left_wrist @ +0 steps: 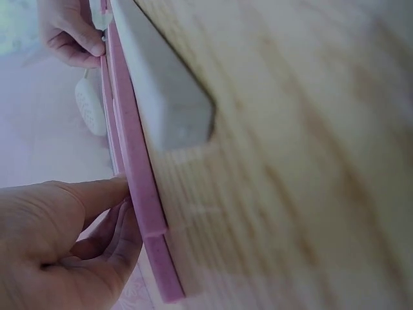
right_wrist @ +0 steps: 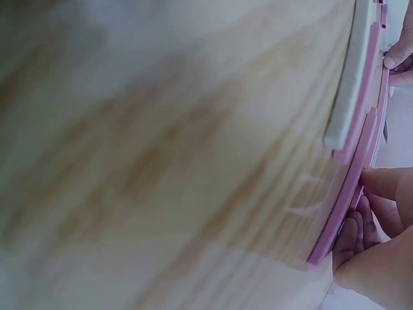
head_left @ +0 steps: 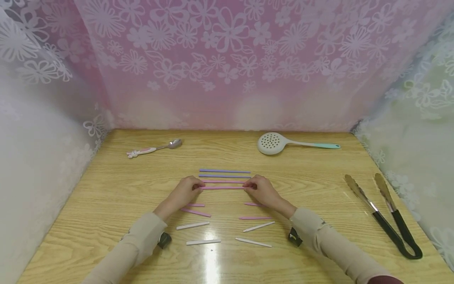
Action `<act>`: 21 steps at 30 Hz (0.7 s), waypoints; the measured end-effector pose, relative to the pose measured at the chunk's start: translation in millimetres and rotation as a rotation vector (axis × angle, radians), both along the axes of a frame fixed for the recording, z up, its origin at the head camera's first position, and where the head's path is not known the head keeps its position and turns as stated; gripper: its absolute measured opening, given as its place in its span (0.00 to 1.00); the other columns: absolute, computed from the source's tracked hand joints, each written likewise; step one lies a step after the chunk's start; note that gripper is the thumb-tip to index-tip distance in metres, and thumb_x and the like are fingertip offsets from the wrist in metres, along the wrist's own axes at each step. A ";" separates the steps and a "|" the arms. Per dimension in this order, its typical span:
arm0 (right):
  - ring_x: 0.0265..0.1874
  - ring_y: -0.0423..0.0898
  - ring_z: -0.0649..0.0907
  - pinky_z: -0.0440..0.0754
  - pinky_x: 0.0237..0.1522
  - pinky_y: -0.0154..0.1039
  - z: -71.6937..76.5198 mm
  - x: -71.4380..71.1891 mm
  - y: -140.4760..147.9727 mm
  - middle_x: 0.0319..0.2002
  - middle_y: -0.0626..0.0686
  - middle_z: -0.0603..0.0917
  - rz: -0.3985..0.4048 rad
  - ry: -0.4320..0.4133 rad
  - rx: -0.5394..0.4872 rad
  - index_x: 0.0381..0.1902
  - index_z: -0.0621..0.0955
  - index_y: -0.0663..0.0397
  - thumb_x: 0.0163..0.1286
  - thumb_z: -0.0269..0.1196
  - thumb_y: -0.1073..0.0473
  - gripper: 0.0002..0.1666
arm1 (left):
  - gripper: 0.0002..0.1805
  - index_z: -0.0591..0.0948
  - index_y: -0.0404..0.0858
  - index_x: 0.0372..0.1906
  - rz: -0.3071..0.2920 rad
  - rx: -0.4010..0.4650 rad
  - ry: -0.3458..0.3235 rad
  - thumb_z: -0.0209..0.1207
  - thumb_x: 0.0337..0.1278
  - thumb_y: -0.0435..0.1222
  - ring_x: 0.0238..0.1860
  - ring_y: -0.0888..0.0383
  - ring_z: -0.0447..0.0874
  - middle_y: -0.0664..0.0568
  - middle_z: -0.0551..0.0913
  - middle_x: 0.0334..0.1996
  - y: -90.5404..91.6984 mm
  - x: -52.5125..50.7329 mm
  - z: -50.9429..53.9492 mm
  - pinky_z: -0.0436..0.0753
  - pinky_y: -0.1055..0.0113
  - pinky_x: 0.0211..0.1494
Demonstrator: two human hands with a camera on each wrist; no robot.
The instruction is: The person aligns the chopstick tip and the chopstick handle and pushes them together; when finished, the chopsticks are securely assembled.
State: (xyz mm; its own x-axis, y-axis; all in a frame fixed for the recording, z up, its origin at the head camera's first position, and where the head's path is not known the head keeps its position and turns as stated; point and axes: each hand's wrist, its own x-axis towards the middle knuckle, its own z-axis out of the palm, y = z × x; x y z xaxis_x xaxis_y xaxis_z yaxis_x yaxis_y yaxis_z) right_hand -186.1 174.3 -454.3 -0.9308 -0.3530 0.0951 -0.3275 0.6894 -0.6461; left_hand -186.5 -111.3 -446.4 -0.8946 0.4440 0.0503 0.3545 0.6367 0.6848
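My left hand (head_left: 188,187) pinches the left end of a long pink chopstick (head_left: 223,188). At its right end, the fingertips of my right hand (head_left: 261,190) pinch the same chopstick, which lies level across the table. Just beyond it, a second long pink chopstick (head_left: 223,182) runs parallel, then two purple chopsticks (head_left: 225,171). Nearer the body lie shorter pink pieces on the left (head_left: 196,213) and right (head_left: 255,218), some partly hidden by the hands. Closest are short white pieces, left (head_left: 203,242) and right (head_left: 253,242). Both wrist views show thumb and fingers against pink sticks.
A spoon with a rabbit handle (head_left: 145,151) lies at the back left. At the back right is a white skimmer (head_left: 271,143) with a mint handle end. Black-handled tongs (head_left: 393,225) lie spread at the right. Floral cloth (head_left: 234,106) hangs around the wooden table (head_left: 106,189).
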 end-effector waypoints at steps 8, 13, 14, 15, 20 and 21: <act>0.32 0.43 0.78 0.77 0.37 0.35 1.5 -1.5 0.1 0.31 0.51 0.82 -0.005 0.001 -0.003 0.34 0.85 0.60 0.61 0.65 0.67 0.03 | 0.08 0.83 0.29 0.42 0.005 0.003 0.000 0.60 0.58 0.26 0.36 0.57 0.77 0.46 0.82 0.36 -1.0 -1.1 0.1 0.80 0.65 0.42; 0.35 0.47 0.80 0.80 0.41 0.40 1.7 0.1 2.5 0.33 0.52 0.83 -0.032 0.001 -0.037 0.36 0.85 0.60 0.61 0.66 0.65 0.06 | 0.10 0.82 0.29 0.43 0.029 0.028 0.022 0.61 0.56 0.26 0.39 0.53 0.80 0.44 0.83 0.38 -3.5 3.4 2.6 0.82 0.61 0.46; 0.36 0.47 0.81 0.81 0.42 0.41 2.9 1.2 3.4 0.33 0.52 0.83 -0.040 -0.004 -0.049 0.37 0.85 0.60 0.61 0.67 0.65 0.06 | 0.10 0.82 0.29 0.44 0.033 0.035 0.027 0.61 0.56 0.27 0.40 0.51 0.81 0.43 0.83 0.39 -4.5 4.8 3.8 0.82 0.59 0.47; 0.36 0.47 0.81 0.81 0.42 0.41 4.7 2.3 4.5 0.34 0.53 0.84 -0.052 -0.016 -0.062 0.37 0.85 0.60 0.61 0.67 0.63 0.07 | 0.10 0.82 0.29 0.44 0.035 0.039 0.034 0.61 0.57 0.27 0.41 0.51 0.81 0.42 0.83 0.40 -5.4 5.9 4.5 0.82 0.59 0.48; 0.37 0.48 0.81 0.81 0.42 0.42 18.4 10.3 12.9 0.37 0.54 0.83 -0.093 -0.053 -0.108 0.40 0.84 0.60 0.63 0.66 0.59 0.11 | 0.11 0.83 0.31 0.45 0.037 0.054 0.038 0.60 0.59 0.31 0.40 0.52 0.81 0.45 0.84 0.40 -12.2 10.3 6.3 0.82 0.60 0.47; 0.37 0.48 0.80 0.80 0.42 0.43 21.0 12.1 15.0 0.37 0.54 0.83 -0.101 -0.059 -0.114 0.41 0.84 0.61 0.64 0.65 0.59 0.11 | 0.11 0.83 0.31 0.45 0.037 0.059 0.030 0.60 0.60 0.31 0.40 0.53 0.81 0.45 0.84 0.40 -13.9 11.5 6.5 0.82 0.61 0.46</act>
State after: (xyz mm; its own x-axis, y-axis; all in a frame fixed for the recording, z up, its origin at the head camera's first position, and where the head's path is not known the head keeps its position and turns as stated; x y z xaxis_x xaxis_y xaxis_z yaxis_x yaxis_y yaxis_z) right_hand -174.1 189.3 -433.3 -0.9662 -0.2474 0.0730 -0.2192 0.6382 -0.7380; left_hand -175.0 -125.3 -439.9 -0.9081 0.4061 0.1020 0.3521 0.6089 0.7108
